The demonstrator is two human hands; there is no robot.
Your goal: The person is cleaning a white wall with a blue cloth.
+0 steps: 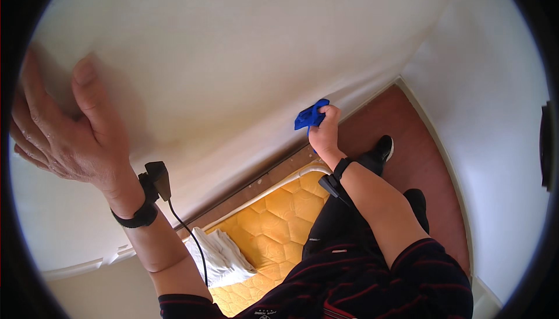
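Note:
My left hand (73,124) is raised at the far left with fingers spread, its palm toward the pale wall (233,45); the fingertips seem to rest on it. Lower down and to the right, my right hand (325,133) grips a crumpled blue cloth (311,115) against the lower part of the same wall. The fingers are curled into the cloth and partly hidden by it. Each wrist wears a black strap with a small dark device; a cable (189,231) runs down from the left device (158,180).
Below the wall lies a yellow quilted mattress (273,214) with a white crumpled pillow or cloth (220,258) on it. My dark shoe (384,147) stands on the reddish-brown floor (419,156). A second white wall (495,115) meets the first at the right corner.

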